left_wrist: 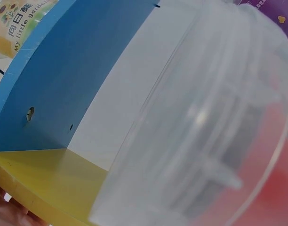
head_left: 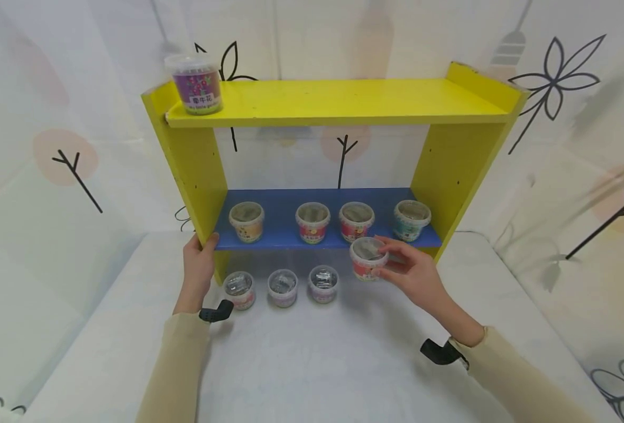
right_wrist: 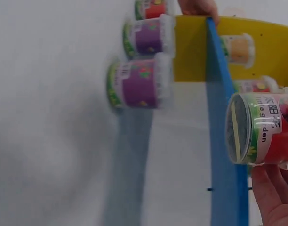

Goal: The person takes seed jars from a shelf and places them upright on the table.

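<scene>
Cup (head_left: 365,271), red-labelled, sits in the grip of the right hand (head_left: 415,273). The left hand (head_left: 198,265) grips the yellow-and-blue shelf (head_left: 338,103) at its near left edge.

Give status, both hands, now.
Left hand grips yellow-and-blue shelf unit. Right hand holds round red-labelled plastic tub. Similar tub behind it, on blue shelf.

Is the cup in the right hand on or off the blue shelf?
Off: the right hand grips the cup in front of the blue shelf, its underside showing.
</scene>
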A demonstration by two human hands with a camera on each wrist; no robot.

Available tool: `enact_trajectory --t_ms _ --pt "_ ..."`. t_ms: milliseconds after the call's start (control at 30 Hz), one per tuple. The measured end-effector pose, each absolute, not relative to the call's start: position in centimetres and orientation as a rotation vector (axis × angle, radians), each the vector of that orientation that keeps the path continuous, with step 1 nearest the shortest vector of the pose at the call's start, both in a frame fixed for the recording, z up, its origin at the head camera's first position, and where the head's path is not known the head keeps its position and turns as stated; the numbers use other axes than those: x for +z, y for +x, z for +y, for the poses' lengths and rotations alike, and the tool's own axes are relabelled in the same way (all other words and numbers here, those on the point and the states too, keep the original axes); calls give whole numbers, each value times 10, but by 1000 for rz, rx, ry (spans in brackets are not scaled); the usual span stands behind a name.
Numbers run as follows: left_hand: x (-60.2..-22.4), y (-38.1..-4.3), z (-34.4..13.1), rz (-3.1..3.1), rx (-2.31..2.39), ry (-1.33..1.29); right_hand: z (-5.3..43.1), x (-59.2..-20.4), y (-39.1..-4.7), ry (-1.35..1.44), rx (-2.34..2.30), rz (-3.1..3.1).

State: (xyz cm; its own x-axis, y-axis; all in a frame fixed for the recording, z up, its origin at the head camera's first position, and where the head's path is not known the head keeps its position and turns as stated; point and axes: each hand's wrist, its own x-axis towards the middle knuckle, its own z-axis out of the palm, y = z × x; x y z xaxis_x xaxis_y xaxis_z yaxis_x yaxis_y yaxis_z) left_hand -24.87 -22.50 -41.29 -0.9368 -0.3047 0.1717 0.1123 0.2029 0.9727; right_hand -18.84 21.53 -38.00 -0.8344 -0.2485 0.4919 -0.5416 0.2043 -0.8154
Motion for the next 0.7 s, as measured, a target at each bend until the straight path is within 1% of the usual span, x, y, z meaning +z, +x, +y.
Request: enact_trajectory --t_ms 400,700 --pt "-412 -248 -225 -2154 -1792 176 221 -420 -195 621 1645 -2382" --pt "-412 -249 -225 -2151 -1802 182 221 -438 -203 550 1699 -2406"
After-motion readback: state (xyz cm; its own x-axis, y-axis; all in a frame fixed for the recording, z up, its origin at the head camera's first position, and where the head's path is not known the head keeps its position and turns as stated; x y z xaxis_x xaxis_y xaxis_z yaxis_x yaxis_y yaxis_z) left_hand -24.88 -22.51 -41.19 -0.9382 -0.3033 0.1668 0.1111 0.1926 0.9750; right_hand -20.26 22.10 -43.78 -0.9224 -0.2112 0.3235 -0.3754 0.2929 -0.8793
